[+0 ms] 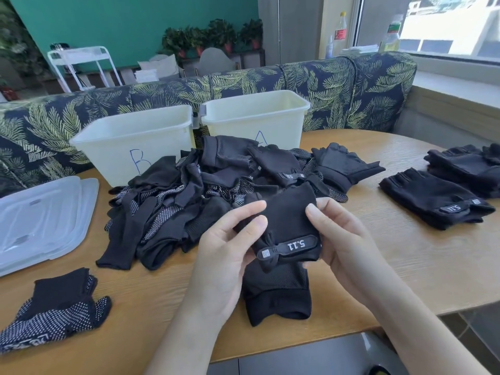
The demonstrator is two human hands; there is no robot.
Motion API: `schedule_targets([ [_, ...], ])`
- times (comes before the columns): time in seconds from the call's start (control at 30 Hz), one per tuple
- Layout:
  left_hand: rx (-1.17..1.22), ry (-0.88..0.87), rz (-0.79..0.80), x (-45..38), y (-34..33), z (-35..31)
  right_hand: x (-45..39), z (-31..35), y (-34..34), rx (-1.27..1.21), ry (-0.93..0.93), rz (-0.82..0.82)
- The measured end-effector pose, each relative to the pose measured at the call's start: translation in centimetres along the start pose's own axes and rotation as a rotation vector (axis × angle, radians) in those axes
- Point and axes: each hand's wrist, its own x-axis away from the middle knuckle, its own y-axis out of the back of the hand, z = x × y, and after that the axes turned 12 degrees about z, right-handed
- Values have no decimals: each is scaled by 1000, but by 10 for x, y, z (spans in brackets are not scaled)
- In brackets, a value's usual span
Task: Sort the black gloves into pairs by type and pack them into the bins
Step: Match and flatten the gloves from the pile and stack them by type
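My left hand (230, 244) and my right hand (341, 239) both grip a black fingerless glove (286, 220) with a "5.11" wrist strap, held just above the wooden table (405, 266). A second black glove (276, 296) lies under it on the table. Behind them spreads a mixed pile of black gloves (189, 201), some with white dots. Bin B (121, 142) and bin A (270, 115), both cream, stand behind the pile; I cannot see their insides. A stack of strapped gloves (438, 198) lies at the right, and dotted gloves (54, 312) lie at the front left.
Clear plastic lids (40, 220) are stacked at the table's left. A leaf-patterned sofa back (351, 85) runs behind the bins. The table's front edge drops off near my forearms, and bottles (339, 33) stand on the window sill at the back right.
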Motion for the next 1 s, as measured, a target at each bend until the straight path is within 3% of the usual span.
schedule_targets([
  [0.17,-366,-78,-106,0,10,7,0,-6,-6,243,49,-141],
  [0.43,-506,-7,-54,7,18,6,7,-8,-6,407,-42,-55],
  [0.8,-729,29,-118,28,18,17,26,-8,-1,520,-217,-23],
  [1.0,-963,-30,-201,33,12,15,28,-15,2,881,-191,-59],
])
